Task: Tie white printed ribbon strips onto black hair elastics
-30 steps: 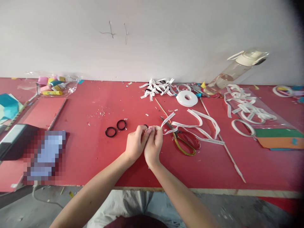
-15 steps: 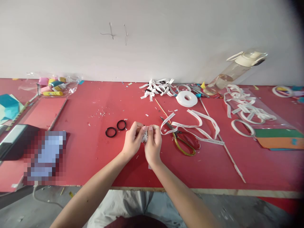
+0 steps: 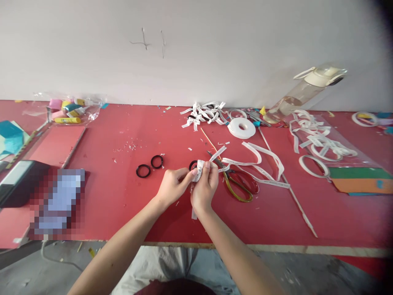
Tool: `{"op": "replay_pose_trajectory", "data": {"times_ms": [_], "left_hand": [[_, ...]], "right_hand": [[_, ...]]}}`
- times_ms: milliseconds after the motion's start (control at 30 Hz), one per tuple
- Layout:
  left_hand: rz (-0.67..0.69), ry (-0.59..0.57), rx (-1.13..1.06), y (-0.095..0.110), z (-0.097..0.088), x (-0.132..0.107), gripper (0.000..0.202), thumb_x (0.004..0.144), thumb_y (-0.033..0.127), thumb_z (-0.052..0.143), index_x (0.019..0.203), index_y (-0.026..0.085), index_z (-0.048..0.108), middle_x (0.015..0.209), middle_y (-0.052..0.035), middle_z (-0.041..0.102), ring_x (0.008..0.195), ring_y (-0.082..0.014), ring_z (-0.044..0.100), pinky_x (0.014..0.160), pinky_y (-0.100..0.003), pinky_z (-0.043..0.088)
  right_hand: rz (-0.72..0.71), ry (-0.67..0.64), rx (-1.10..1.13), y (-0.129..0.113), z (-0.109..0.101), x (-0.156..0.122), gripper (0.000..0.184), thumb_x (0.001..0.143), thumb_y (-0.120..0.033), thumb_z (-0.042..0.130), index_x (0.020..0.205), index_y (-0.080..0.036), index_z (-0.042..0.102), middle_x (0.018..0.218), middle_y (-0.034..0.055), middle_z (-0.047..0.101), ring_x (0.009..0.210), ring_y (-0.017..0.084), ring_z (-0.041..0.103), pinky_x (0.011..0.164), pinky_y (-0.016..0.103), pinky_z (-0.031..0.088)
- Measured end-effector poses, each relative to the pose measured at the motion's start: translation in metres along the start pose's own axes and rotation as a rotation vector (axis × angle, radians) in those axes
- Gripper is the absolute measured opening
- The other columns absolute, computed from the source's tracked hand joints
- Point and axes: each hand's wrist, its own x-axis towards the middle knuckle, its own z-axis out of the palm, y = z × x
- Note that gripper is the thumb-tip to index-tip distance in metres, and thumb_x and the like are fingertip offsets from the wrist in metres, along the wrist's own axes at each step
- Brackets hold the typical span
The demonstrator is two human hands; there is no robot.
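My left hand (image 3: 172,185) and my right hand (image 3: 205,186) meet over the red table (image 3: 123,196), both pinching a short white printed ribbon piece (image 3: 198,170). A black ring (image 3: 193,164) shows just behind the ribbon; I cannot tell whether it rests on the table or hangs on the ribbon. Two more black rings (image 3: 143,170) (image 3: 156,161) lie to the left of my left hand. Scissors (image 3: 236,182) with red-and-yellow handles lie right of my right hand, on a long white ribbon strip (image 3: 260,157).
A white tape roll (image 3: 241,127) and a heap of cut ribbon pieces (image 3: 202,112) sit near the wall. A tipped clear bottle (image 3: 303,92), ribbon loops on plastic (image 3: 319,141) and coloured sheets (image 3: 359,178) are at right. A black box (image 3: 18,180) and glue sticks (image 3: 67,110) are at left.
Both hands shifted slightly right and apart. The white ribbon piece now stands out between the fingertips, and the black ring behind it has come into view.
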Motion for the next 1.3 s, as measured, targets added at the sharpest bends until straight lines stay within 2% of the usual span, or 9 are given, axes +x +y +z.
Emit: {"op": "replay_pose_trajectory", "data": {"times_ms": [100, 200, 400, 500, 567, 667, 900, 1100, 1300], "left_hand": [[-0.013, -0.091, -0.044, 0.001, -0.004, 0.001, 0.052, 0.094, 0.052, 0.049, 0.057, 0.015, 0.052, 0.053, 0.0011, 0.054, 0.051, -0.0088, 0.043, 0.052, -0.023, 0.032], [0.009, -0.158, -0.109, 0.001, -0.006, 0.000, 0.042, 0.091, 0.048, 0.057, 0.065, 0.015, 0.058, 0.062, -0.0005, 0.060, 0.058, -0.0106, 0.052, 0.057, -0.023, 0.039], [-0.054, -0.269, -0.428, 0.000, -0.012, 0.002, 0.037, 0.085, 0.048, 0.066, 0.070, 0.016, 0.056, 0.058, 0.0034, 0.052, 0.050, -0.0078, 0.046, 0.050, -0.021, 0.039], [-0.058, -0.269, -0.468, -0.001, -0.012, 0.003, 0.039, 0.084, 0.049, 0.067, 0.069, 0.016, 0.054, 0.055, 0.0041, 0.051, 0.047, -0.0072, 0.044, 0.049, -0.021, 0.037], [-0.031, -0.221, -0.385, -0.002, -0.010, 0.003, 0.039, 0.088, 0.049, 0.063, 0.070, 0.016, 0.053, 0.058, 0.0033, 0.053, 0.050, -0.0077, 0.045, 0.051, -0.021, 0.037], [0.010, -0.048, -0.204, -0.004, -0.002, 0.001, 0.036, 0.093, 0.048, 0.056, 0.074, 0.018, 0.051, 0.063, 0.0028, 0.056, 0.056, -0.0092, 0.048, 0.055, -0.021, 0.038], [0.000, 0.267, 0.041, -0.012, 0.008, -0.004, 0.029, 0.098, 0.046, 0.046, 0.088, 0.021, 0.054, 0.065, 0.0004, 0.064, 0.055, -0.0126, 0.056, 0.055, -0.022, 0.037], [0.105, 0.365, 0.253, -0.013, 0.005, -0.006, 0.025, 0.099, 0.039, 0.046, 0.086, 0.020, 0.056, 0.062, 0.0001, 0.064, 0.050, -0.0112, 0.054, 0.052, -0.021, 0.031], [0.308, 0.419, 0.553, -0.016, -0.003, 0.001, 0.024, 0.098, 0.032, 0.046, 0.081, 0.019, 0.058, 0.055, 0.0002, 0.059, 0.046, -0.0108, 0.048, 0.050, -0.023, 0.025]], "right_hand": [[-0.026, 0.009, -0.005, 0.000, 0.000, 0.000, 0.040, 0.094, -0.061, 0.044, 0.094, -0.021, 0.049, 0.073, -0.0035, 0.047, 0.059, 0.009, 0.044, 0.057, 0.022, 0.039], [-0.027, 0.004, 0.028, -0.001, 0.000, 0.000, 0.038, 0.094, -0.059, 0.047, 0.093, -0.021, 0.049, 0.075, -0.0034, 0.046, 0.062, 0.009, 0.045, 0.060, 0.022, 0.040], [0.027, -0.068, 0.067, -0.001, 0.001, 0.001, 0.037, 0.095, -0.058, 0.049, 0.089, -0.021, 0.048, 0.073, -0.0044, 0.044, 0.061, 0.008, 0.043, 0.058, 0.021, 0.039], [0.020, -0.081, 0.074, -0.003, 0.001, 0.000, 0.037, 0.095, -0.057, 0.049, 0.087, -0.021, 0.046, 0.071, -0.0049, 0.042, 0.059, 0.008, 0.041, 0.055, 0.019, 0.037], [-0.003, -0.069, 0.048, -0.005, 0.002, -0.001, 0.036, 0.096, -0.056, 0.048, 0.088, -0.021, 0.047, 0.073, -0.0044, 0.044, 0.060, 0.008, 0.043, 0.055, 0.019, 0.039], [-0.059, -0.076, -0.018, -0.008, 0.003, -0.004, 0.034, 0.097, -0.054, 0.046, 0.090, -0.020, 0.047, 0.077, -0.0019, 0.051, 0.065, 0.009, 0.050, 0.058, 0.020, 0.044], [-0.239, -0.241, -0.173, -0.004, 0.006, -0.012, 0.023, 0.101, -0.042, 0.043, 0.098, -0.020, 0.049, 0.084, 0.0041, 0.061, 0.074, 0.013, 0.061, 0.063, 0.023, 0.050], [-0.288, -0.268, -0.235, -0.001, 0.005, -0.012, 0.019, 0.102, -0.039, 0.043, 0.098, -0.021, 0.048, 0.080, 0.0025, 0.061, 0.070, 0.012, 0.060, 0.061, 0.022, 0.046], [-0.271, -0.266, -0.239, -0.002, 0.006, -0.012, 0.021, 0.102, -0.040, 0.042, 0.098, -0.021, 0.048, 0.075, 0.0011, 0.060, 0.064, 0.011, 0.057, 0.058, 0.021, 0.043]]}}
